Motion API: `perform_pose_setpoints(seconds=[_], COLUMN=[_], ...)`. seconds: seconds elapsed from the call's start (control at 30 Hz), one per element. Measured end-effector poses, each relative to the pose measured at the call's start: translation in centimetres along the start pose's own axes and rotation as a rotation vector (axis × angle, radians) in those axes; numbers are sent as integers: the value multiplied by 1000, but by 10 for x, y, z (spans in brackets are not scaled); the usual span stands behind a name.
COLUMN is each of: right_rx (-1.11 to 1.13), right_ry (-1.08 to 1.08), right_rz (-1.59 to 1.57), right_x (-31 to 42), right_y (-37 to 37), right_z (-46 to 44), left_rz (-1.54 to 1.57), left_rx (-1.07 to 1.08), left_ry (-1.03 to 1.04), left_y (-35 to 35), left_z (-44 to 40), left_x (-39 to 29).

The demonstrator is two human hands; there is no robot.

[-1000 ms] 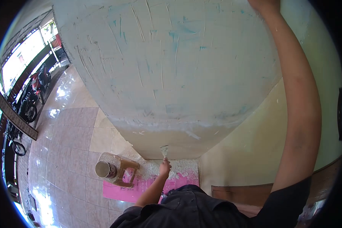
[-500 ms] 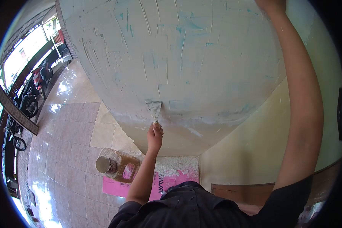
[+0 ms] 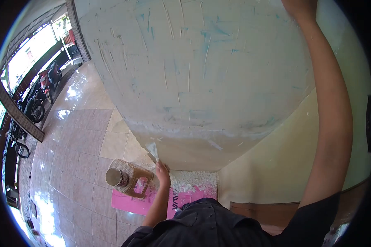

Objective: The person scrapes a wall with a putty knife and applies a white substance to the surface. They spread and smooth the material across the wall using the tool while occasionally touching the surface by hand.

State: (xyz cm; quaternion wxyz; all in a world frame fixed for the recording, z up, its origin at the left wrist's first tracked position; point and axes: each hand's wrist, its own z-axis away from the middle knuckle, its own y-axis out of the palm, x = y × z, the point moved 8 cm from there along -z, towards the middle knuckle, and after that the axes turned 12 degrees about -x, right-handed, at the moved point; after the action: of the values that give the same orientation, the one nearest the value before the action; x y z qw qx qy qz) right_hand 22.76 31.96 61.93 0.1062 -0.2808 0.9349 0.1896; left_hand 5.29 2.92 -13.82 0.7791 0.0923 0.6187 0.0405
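Observation:
My left hand (image 3: 163, 173) is closed round the handle of a putty knife (image 3: 152, 151), whose blade is at the lower left edge of the grey wall (image 3: 218, 78). Blue marks and raised ridges cover that wall's upper part. My right arm reaches up along the right side, and my right hand (image 3: 301, 9) is at the wall's upper right, cut off by the top of the view. Its fingers are hidden, so what it holds or touches does not show.
A round container (image 3: 116, 177) stands on a brown plastic stool (image 3: 136, 187) at the lower left. Pink sheet (image 3: 130, 203) with white scrapings (image 3: 193, 180) lies at the wall's foot. Motorcycles (image 3: 47, 82) stand at the far left. A yellowish wall (image 3: 268, 168) is on the right.
From low at the wall, my left hand rose with the putty knife, then came down and left to the wall's lower left edge. My right hand stays high; the view has shifted slightly.

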Motion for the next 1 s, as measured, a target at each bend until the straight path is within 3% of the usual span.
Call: perform_pose_setpoints(seconds=[0.13,0.23,0.4,0.43,0.5,0.63,0.77,0.83,0.87,0.93,0.97,1.0], right_rx=[36,61,39,42,86,64,50,6,13,25,-3,-30], right_ry=[63,13,41,43,31,39,3,8,1,-6,-22,-37], right_rz=[21,-55,42,44,34,-14,10,4,-6,-13,-28,-44], right_x=[1,5,4,3,1,2,8,5,3,1,2,3], right_y=[-2,-5,-2,-2,0,-2,-5,-6,-5,-1,-3,-5], right_z=[2,-1,2,2,1,0,1,1,0,0,0,1], left_rz=[313,507,439,347,164,-97,-87,-133,-134,-652,-733,-735], left_rx=[-5,-22,152,125,324,506,587,575,578,626,667,671], left_ry=[101,89,-76,-154,-114,-286,-341,-148,-150,533,750,745], left_y=[37,52,93,101,118,138,138,133,131,140,151,159], left_z=[-28,-51,-25,-9,36,113,146,142,140,140,150,145], left_x=[-123,-170,-126,-101,-68,11,23,9,1,-48,-83,-98])
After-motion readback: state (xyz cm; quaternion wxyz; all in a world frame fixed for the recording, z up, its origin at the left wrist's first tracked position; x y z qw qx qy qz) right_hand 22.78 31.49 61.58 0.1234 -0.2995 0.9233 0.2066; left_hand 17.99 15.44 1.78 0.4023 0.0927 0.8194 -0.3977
